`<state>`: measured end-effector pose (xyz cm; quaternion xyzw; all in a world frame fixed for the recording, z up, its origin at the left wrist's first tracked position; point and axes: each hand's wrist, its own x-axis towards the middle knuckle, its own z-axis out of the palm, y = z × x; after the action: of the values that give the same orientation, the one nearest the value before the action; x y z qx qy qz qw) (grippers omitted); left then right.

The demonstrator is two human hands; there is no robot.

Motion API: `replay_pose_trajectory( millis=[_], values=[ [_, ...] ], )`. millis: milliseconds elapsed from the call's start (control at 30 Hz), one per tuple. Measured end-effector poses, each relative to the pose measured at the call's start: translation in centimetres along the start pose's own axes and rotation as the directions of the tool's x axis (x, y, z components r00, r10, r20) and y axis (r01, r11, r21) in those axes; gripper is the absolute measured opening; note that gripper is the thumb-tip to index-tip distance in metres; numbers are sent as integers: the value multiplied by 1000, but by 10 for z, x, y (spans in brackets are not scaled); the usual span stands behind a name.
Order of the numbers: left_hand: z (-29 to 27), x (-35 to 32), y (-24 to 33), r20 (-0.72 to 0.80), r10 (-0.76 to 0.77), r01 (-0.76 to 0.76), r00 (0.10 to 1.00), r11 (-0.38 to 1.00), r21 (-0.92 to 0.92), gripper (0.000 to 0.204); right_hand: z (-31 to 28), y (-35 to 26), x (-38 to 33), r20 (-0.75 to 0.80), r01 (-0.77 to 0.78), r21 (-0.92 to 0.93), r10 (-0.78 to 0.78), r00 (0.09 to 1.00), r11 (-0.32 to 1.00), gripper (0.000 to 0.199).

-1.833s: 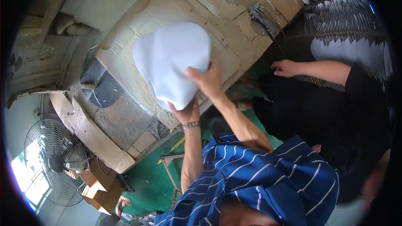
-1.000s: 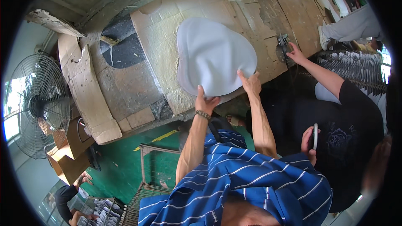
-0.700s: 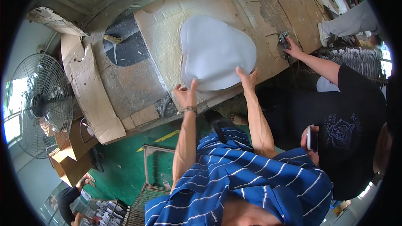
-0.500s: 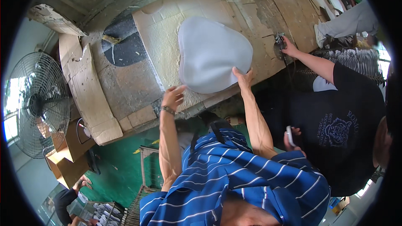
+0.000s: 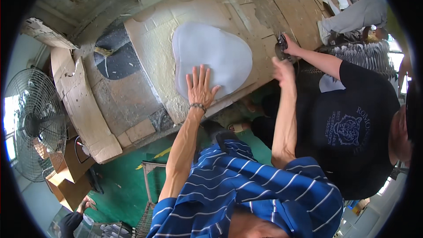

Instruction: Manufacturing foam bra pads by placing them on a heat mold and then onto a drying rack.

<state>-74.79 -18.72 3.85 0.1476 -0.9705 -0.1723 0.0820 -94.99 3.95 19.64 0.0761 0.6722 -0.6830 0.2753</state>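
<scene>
A stack of light grey, rounded-triangular sheets (image 5: 218, 48) lies on the cardboard-covered table (image 5: 246, 9). They look like padded fabric, with several edges showing at the left. My left hand (image 5: 201, 89), a bracelet at its wrist, presses flat on the stack's near left part with fingers spread. Off the stack to the right, my right hand (image 5: 284, 71) is raised and smeared by motion, so its fingers are unclear. Just beyond it, a co-worker's hand (image 5: 291, 46) grips a dark metal tool (image 5: 281, 44), which resembles a spray gun.
Dried yellowish glue coats the cardboard (image 5: 154, 48) left of the stack. Farther left lie a dark rounded patch (image 5: 116, 57) and a loose cardboard strip (image 5: 90, 101). A wire-cage fan (image 5: 33, 123) stands at the left. The co-worker in black (image 5: 352, 128) is close on my right.
My left hand has moved onto the stack and flattened there. My right hand has let go of the stack's edge and swung right, toward the co-worker's tool. The whole view has shifted slightly.
</scene>
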Motion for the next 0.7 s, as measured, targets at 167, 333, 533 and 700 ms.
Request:
replay_pose_trajectory(
  millis=[167, 333, 533, 700],
  values=[
    [5, -8, -3, 39, -5, 4, 999, 1000, 11, 91, 94, 34, -5, 52, 495, -117, -492, 869, 861, 25],
    [3, 6, 17, 28, 41, -37, 999, 990, -138, 109, 109, 151, 36, 337, -54, 336, -67, 939, 940, 32],
    [-19, -5, -28, -248, -254, -33, 935, 632, -775, 87, 147, 163, 48, 361, -319, 462, 153, 920, 828, 42],
    [-48, -16, 24, -385, -292, -166, 875, 566, -808, 69, 61, 167, 75, 487, -418, 681, 55, 872, 602, 43]
  ],
)
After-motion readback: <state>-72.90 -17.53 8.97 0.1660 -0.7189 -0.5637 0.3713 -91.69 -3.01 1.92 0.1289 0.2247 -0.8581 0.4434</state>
